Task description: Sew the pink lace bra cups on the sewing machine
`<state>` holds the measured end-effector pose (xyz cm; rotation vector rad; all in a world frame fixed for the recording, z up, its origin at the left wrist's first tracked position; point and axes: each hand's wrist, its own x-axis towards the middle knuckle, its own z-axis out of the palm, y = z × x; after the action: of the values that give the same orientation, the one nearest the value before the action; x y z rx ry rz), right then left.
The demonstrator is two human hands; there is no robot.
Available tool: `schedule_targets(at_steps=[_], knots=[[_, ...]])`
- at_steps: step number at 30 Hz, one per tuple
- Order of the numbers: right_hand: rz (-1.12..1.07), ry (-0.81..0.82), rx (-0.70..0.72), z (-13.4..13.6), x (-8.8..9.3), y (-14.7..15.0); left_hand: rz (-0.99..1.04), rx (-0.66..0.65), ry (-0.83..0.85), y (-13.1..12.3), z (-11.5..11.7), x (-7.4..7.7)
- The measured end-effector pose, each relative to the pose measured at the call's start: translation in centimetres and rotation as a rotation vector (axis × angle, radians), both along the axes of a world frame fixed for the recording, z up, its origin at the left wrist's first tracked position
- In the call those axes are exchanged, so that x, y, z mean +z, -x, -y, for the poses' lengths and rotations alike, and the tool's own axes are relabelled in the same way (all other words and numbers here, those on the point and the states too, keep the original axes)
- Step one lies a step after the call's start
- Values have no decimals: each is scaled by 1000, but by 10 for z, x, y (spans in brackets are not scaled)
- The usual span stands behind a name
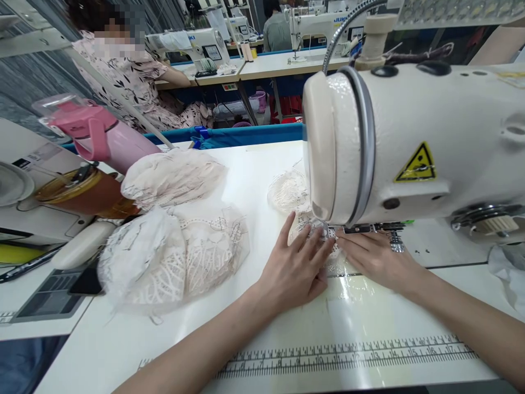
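Observation:
My left hand (301, 260) lies palm down with its fingers spread over a piece of white lace fabric (289, 191) on the sewing machine bed. Just right of it, my right hand (371, 257) reaches under the head of the white sewing machine (340, 148). Its fingertips rest by the needle area, stretched out along the lace. The machine head and its metal parts partly cover these fingers and the far end of the lace. The presser foot and needle are hard to make out.
Two piles of lace pieces, a nearer one (164, 262) and a farther one (172, 175), lie to the left. Beyond them stand a pink bottle (110, 134) and a brown container (86, 191). A printed ruler (328, 355) runs along the front edge. A co-worker (127, 76) sits behind.

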<state>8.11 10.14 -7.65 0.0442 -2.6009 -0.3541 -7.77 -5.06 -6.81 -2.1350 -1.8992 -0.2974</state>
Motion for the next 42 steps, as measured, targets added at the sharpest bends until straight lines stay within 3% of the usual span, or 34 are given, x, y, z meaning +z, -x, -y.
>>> schedule_targets(at_steps=[6, 10, 16, 22, 29, 33, 36, 42], knots=[[-14, -44, -52, 0, -1, 0, 6, 11, -20, 2, -2, 0], [4, 19, -57, -3, -6, 0, 9, 1, -39, 3, -3, -3], [39, 48, -53, -2, -10, -1, 15, -160, -94, 5, -5, -4], [48, -24, -1, -1, -8, 0, 55, -145, -123, 7, -6, -2], [27, 69, 6, 5, -9, 4, 79, -121, -119, 10, -6, -3], [2, 191, 78, 10, -1, 7, 95, -128, -171, 14, -2, 1], [-33, 285, 174, 13, 5, 8, 27, -203, -239, 19, 2, 5], [-78, 323, 266, 18, 12, 4, -72, -305, -386, 20, 5, 10]])
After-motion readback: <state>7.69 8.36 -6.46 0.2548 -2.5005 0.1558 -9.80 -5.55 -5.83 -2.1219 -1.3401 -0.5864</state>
